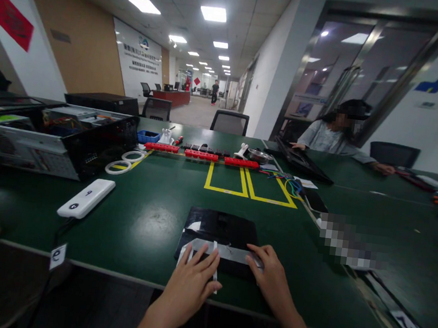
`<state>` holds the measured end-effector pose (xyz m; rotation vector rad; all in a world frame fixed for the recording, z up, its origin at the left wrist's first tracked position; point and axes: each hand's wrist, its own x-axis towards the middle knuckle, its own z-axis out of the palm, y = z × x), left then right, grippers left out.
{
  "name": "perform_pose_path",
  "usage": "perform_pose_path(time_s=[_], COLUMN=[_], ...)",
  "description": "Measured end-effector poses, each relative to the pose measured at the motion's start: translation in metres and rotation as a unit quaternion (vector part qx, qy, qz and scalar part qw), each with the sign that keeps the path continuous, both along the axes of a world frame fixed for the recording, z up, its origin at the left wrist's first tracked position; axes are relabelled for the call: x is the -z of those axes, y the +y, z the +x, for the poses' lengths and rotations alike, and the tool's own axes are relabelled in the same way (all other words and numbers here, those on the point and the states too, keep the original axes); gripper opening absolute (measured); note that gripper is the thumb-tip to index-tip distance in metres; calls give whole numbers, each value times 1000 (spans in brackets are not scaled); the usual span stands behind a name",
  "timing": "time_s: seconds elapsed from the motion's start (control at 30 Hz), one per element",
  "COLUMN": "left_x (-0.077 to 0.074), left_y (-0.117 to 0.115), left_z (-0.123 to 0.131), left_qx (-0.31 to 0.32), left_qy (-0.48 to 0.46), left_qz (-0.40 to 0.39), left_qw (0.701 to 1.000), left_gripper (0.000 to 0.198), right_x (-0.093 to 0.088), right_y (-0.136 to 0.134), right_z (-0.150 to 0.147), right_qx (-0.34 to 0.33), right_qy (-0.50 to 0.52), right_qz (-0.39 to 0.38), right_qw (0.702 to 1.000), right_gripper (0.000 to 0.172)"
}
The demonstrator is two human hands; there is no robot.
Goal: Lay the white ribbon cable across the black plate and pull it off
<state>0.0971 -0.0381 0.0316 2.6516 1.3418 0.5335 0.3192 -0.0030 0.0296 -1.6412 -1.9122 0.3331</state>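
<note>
A glossy black flat panel [212, 221] lies on the table in front of me, with a grey strip [228, 251] running across its near part. My left hand [194, 275] rests on the strip's left side with its fingers spread. White pieces of paper or tape [185, 254] show by its fingers. At the strip's right end, my right hand [269, 276] is bent, its thumb and forefinger on either side of the strip. Whether the strip is fixed to the panel I cannot tell.
An opened computer case [32, 154] stands at the left, near a white numbered box [87, 198] with a cable. Farther back are white tape rolls [118, 166], red power strips [201, 155] and yellow tape outlines [227, 191]. A person [332, 132] sits across at right.
</note>
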Motion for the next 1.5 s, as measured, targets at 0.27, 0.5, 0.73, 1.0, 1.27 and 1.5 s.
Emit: perform_pose_path(time_s=[0.27, 0.5, 0.73, 1.0, 1.27, 1.5], left_x=[4, 0, -5, 34, 40, 40], left_y=[1, -1, 10, 25, 25, 24], left_z=[1, -3, -68, -130, -132, -133], left_qx=[-12, -27, -126, -244, -261, -261], left_qy=[-3, -45, -91, -112, -116, -118], left_qz=[16, 49, 85, 99, 105, 108], left_qw=[1000, 997, 984, 958, 953, 952], left_gripper=[50, 53, 34, 33, 33, 32], right_x=[-3, 4, -10, -16, -14, -19], right_y=[-2, 1, -4, 3, 9, 7], right_z=[-2, 0, -7, -30, -26, 10], right_qx=[-4, -4, 9, -164, -231, -199], right_qy=[-19, -59, -197, -287, -276, -273], right_qz=[5, 23, 69, 61, -24, -72], right_qw=[1000, 998, 978, 942, 933, 938], right_gripper=[32, 32, 34, 46, 50, 50])
